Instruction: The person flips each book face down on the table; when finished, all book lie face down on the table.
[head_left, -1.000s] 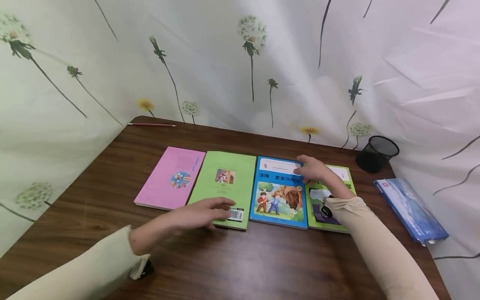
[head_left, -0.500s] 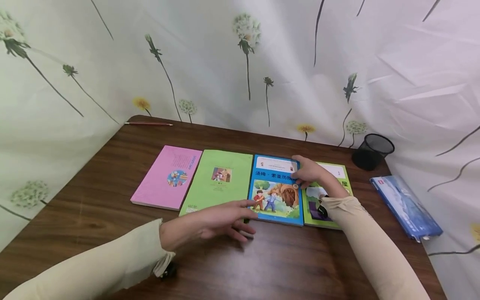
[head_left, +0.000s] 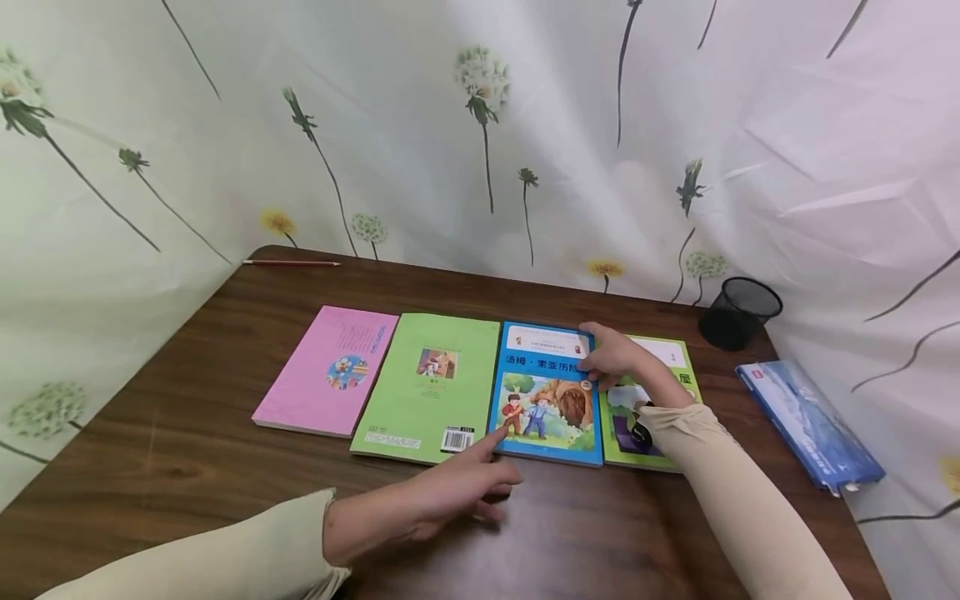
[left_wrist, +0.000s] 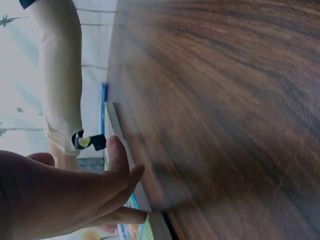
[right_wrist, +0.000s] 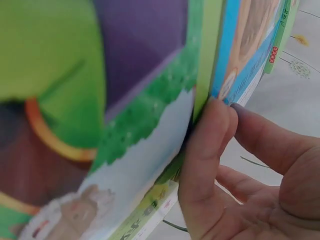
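Observation:
Four books would be a high count, so several books lie flat in a row. A blue storybook with two cartoon children on its cover lies between a green book showing its back and a green picture book. My left hand has its index fingertip right at the blue book's lower left corner, its other fingers hanging over the table's front side. At the blue book's upper right edge, my right hand touches with its fingertips; the right wrist view shows those fingers at the seam beside the green picture book.
A pink book forms the row's left end. By the back left corner of the brown table lies a pencil. A black mesh pen cup and a blue packet are at the right, with a flowered curtain behind.
My left hand has moved right, from over the green book's barcode to the blue book's lower left corner. My right hand stays at the blue book's upper right edge.

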